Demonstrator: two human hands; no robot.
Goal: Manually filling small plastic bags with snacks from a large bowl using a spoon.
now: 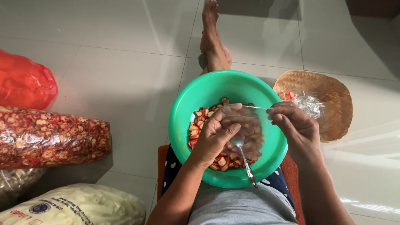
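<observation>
A green plastic bowl (196,100) rests on my lap, holding red and pale crackers (199,125). Over the bowl, both hands hold a small clear plastic bag (248,129) open by its top edge. My left hand (214,135) pinches the bag's left rim. My right hand (296,127) pinches the right rim. A metal spoon (246,160) lies in the bowl under the bag, its handle over the near rim.
A woven bamboo tray (333,104) with filled clear packets (308,104) lies on the tiled floor at right. At left are a red plastic bag (25,81), a large clear bag of red crackers (50,135) and a bag of pale crackers (79,206). My outstretched legs (212,37) extend ahead.
</observation>
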